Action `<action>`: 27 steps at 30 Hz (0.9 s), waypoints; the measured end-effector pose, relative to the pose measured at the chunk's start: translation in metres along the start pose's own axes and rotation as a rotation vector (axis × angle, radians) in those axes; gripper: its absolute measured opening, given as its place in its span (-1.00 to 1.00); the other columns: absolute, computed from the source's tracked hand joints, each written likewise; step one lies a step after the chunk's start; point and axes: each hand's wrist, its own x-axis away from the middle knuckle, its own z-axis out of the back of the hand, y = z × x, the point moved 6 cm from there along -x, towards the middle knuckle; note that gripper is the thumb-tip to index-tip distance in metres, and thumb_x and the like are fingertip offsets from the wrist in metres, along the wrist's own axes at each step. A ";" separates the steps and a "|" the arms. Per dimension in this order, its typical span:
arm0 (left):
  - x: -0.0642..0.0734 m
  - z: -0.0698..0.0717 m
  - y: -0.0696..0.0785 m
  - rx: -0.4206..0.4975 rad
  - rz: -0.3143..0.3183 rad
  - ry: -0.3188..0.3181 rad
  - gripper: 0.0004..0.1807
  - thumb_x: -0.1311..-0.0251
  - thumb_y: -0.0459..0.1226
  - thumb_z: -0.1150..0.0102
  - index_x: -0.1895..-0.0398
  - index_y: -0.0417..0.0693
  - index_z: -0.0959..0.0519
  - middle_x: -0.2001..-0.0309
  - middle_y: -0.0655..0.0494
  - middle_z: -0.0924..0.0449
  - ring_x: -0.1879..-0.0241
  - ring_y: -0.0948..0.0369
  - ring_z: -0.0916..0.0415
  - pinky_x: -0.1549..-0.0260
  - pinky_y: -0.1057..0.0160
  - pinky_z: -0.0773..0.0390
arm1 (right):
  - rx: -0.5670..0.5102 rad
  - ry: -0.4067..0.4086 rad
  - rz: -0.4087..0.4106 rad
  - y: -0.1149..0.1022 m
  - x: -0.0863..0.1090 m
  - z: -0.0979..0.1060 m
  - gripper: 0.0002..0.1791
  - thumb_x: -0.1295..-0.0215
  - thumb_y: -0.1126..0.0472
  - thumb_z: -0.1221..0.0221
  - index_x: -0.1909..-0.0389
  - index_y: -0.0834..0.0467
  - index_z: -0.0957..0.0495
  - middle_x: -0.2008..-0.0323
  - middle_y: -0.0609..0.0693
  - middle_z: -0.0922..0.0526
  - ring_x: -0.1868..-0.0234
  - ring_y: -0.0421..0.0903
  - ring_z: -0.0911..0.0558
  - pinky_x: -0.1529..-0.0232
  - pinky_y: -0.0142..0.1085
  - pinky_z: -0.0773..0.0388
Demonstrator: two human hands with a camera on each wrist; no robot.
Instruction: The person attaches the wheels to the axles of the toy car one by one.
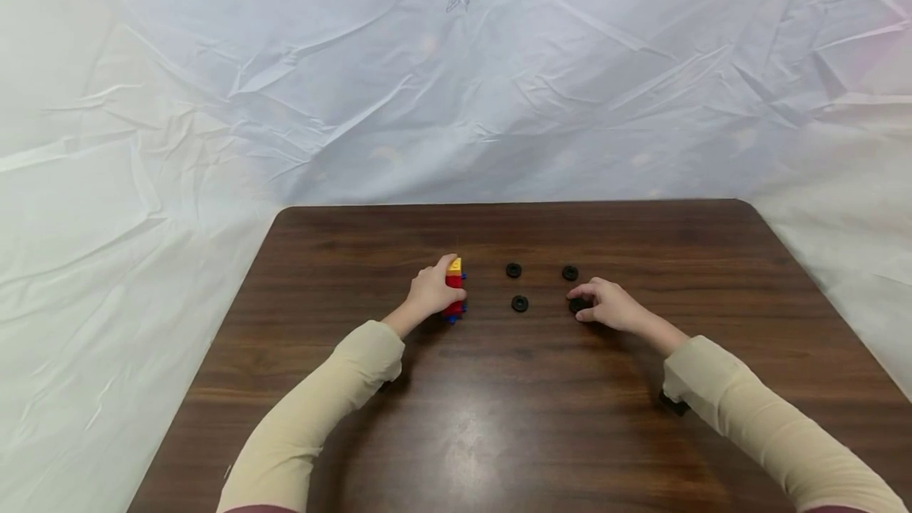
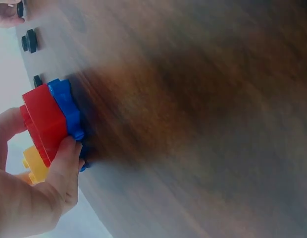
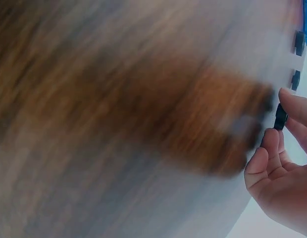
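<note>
Pinching a black wheel [image 3: 281, 117], the right hand [image 1: 613, 305] could slip, dropping it; the left hand [image 1: 427, 291] grips a toy-brick vehicle [image 2: 48, 116].

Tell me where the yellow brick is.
In the head view, the yellow brick is by the left hand, beyond the red brick, left of the wheels.

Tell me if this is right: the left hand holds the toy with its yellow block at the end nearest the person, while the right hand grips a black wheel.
No: the yellow block is at the far end of the toy, away from the person, as the head view shows. The left hand does hold the toy, and the right hand does grip a black wheel.
</note>
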 end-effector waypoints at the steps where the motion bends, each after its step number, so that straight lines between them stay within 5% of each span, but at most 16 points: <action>1: 0.000 0.001 -0.001 0.004 0.005 0.004 -0.24 0.05 -0.15 -0.20 -0.28 0.17 -0.12 0.02 -0.11 -0.44 0.16 0.02 -0.48 0.29 0.14 -0.55 | -0.007 0.001 0.001 -0.001 0.000 0.001 -0.60 -0.04 0.28 -0.20 0.04 0.28 -0.47 0.33 0.11 -0.40 0.42 -0.11 -0.33 0.43 -0.31 -0.29; 9: 0.004 0.006 -0.009 0.121 0.006 0.052 -0.25 0.06 -0.18 -0.15 -0.27 0.22 -0.11 0.00 -0.12 -0.45 0.17 0.00 -0.47 0.30 0.10 -0.54 | -0.053 0.058 0.022 -0.016 -0.003 0.011 -0.58 -0.05 0.26 -0.20 0.01 0.26 -0.46 0.27 0.13 -0.44 0.44 -0.12 -0.37 0.38 -0.29 -0.36; 18: 0.015 0.007 -0.008 0.487 -0.012 0.083 -0.27 0.00 -0.21 -0.14 -0.29 0.15 -0.10 -0.02 -0.10 -0.43 0.09 0.07 -0.40 0.16 0.13 -0.50 | -0.103 0.140 0.075 -0.041 -0.003 0.015 -0.57 -0.07 0.23 -0.19 0.00 0.24 -0.45 0.22 0.11 -0.44 0.39 -0.11 -0.39 0.39 -0.30 -0.37; 27: 0.025 0.001 -0.001 0.694 0.043 0.055 -0.26 -0.05 -0.27 -0.14 -0.31 0.14 -0.06 -0.01 -0.15 -0.40 0.05 0.04 -0.41 0.18 0.15 -0.54 | -0.184 0.186 0.125 -0.071 0.002 0.009 -0.58 -0.05 0.21 -0.22 0.02 0.21 -0.47 0.27 0.05 -0.44 0.44 -0.15 -0.37 0.47 -0.37 -0.34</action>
